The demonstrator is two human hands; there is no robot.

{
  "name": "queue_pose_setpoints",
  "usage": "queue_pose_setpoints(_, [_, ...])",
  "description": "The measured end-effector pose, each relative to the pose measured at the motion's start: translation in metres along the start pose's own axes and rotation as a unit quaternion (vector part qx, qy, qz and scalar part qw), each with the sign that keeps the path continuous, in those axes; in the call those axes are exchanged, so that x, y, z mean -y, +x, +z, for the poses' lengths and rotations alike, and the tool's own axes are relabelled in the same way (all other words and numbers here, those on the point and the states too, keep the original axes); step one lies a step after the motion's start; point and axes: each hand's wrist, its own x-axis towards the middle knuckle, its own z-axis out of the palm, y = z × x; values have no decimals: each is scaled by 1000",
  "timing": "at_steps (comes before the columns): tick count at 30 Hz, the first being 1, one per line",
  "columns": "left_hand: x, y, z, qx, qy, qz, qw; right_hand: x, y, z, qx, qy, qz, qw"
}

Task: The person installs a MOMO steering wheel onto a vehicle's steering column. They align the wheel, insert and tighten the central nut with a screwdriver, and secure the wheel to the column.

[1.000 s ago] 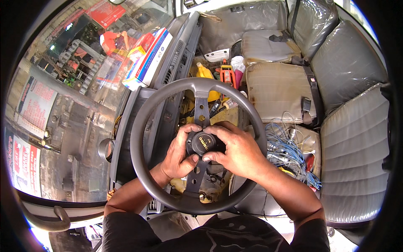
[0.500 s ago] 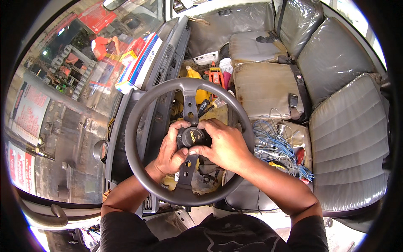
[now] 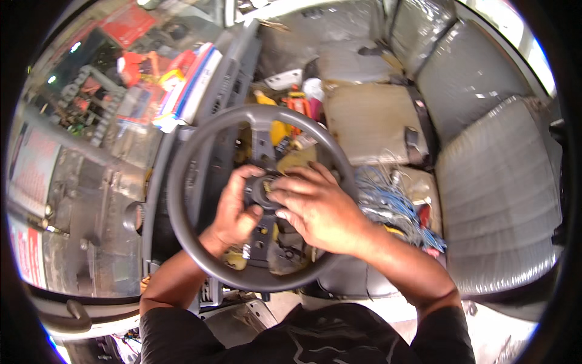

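Observation:
In front of me is a dark grey steering wheel [image 3: 187, 241] with a round black horn button [image 3: 260, 193] at its hub. My left hand [image 3: 233, 212] curves around the left side of the hub, index finger above and thumb below, closed on the horn button. Across the button's right side lie the fingers of my right hand [image 3: 321, 209], loosely stretched and slightly apart, covering part of its face. The fingertips touch it or sit just over it; motion blur hides which. Drilled metal spokes [image 3: 261, 242] run above and below the hub.
Blue and white wires [image 3: 388, 197] lie tangled on the grey seat [image 3: 373, 130] at the right. Boxes [image 3: 191, 85] rest on the dashboard [image 3: 227, 91] by the windshield. Beyond the wheel, a yellow bottle [image 3: 279, 130] and an orange tool [image 3: 297, 104] lie on the floor.
My right hand has shifted from the button's edge onto its face, its fingers now laid across it. My left hand stays at the hub. The whole view has shifted slightly.

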Motion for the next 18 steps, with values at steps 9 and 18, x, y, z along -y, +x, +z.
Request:
queue_pose_setpoints(9, [6,-4,11,-15,-143,-71,987,-55,-168,-70,-67,-36,343,936])
queue_pose_setpoints(18, [1,-2,1,1,-61,-15,998,-58,-303,100,197,-284,441,828])
